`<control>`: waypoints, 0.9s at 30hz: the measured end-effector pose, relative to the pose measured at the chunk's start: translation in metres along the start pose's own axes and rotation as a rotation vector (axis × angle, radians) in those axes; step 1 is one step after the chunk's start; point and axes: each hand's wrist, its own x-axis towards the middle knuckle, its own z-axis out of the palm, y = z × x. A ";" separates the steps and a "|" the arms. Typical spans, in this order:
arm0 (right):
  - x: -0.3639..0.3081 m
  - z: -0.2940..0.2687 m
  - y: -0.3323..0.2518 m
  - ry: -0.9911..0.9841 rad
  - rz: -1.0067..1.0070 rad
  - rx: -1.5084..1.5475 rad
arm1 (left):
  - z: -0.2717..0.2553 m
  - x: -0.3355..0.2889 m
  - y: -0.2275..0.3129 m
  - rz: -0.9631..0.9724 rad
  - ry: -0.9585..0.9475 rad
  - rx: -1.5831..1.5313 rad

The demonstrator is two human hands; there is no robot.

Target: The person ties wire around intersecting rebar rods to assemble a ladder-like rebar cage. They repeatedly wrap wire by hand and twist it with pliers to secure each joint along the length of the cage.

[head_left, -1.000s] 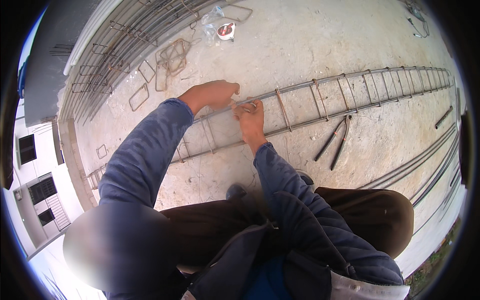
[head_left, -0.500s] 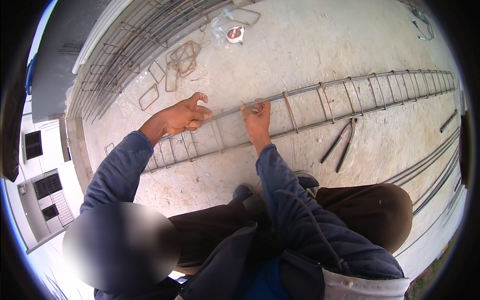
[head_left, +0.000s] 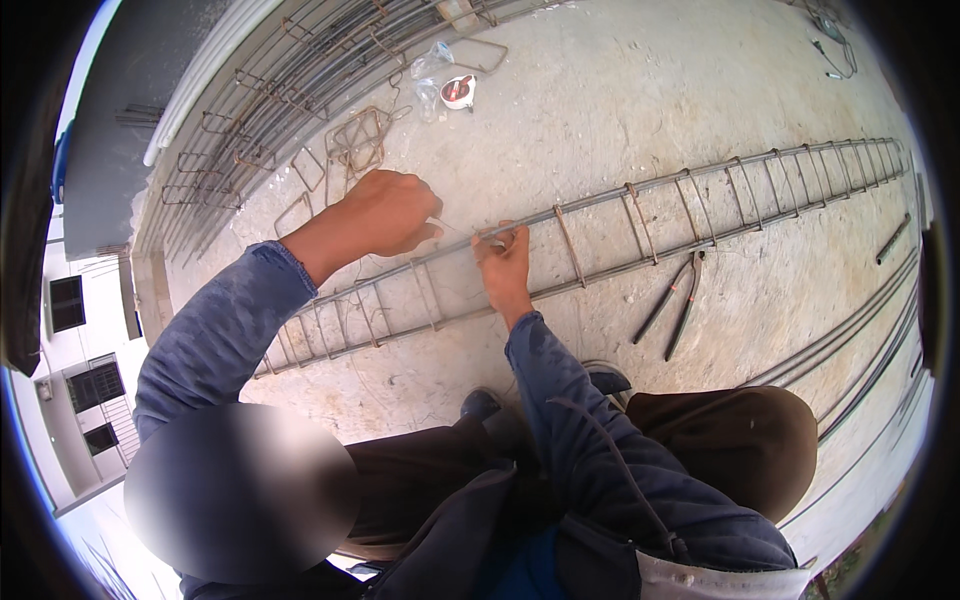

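Observation:
A long, ladder-like rebar cage [head_left: 571,245] lies on the concrete in front of me, running from lower left to upper right. My right hand [head_left: 503,270] is at its far bar, with thumb and fingers pinched together on a thin tie wire beside the bar. My left hand [head_left: 375,220] is raised just left of it, knuckles up, fingers curled closed. A pale, thin end of wire shows at its fingertips, pointing toward the right hand. Nippers [head_left: 697,272] with dark handles lie spread on the floor, their jaws by the cage's near bar.
Bundled rebar with stirrups [head_left: 290,70] lies at the far left, and loose square stirrups [head_left: 358,140] sit before it. A white-and-red tape measure [head_left: 458,93] is beside a clear plastic bag [head_left: 428,65]. Long bars [head_left: 840,325] lie at right. My shoes [head_left: 480,403] are near the cage.
My left hand has turned knuckles up and its spread fingers have curled closed. My right hand stays pinched at the far bar. The view has shifted slightly.

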 end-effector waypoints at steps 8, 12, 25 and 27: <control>0.002 0.001 0.010 -0.046 -0.027 -0.009 | 0.029 0.107 -0.036 0.067 0.332 -0.003; -0.004 0.008 0.005 -0.023 -0.003 -0.040 | 0.117 0.114 -0.055 -0.175 0.359 -0.186; 0.001 0.010 -0.004 0.013 0.004 0.010 | 0.144 0.059 -0.024 0.183 0.353 -0.201; 0.001 0.010 -0.002 0.008 0.003 -0.010 | 0.152 0.060 -0.027 0.150 0.324 -0.404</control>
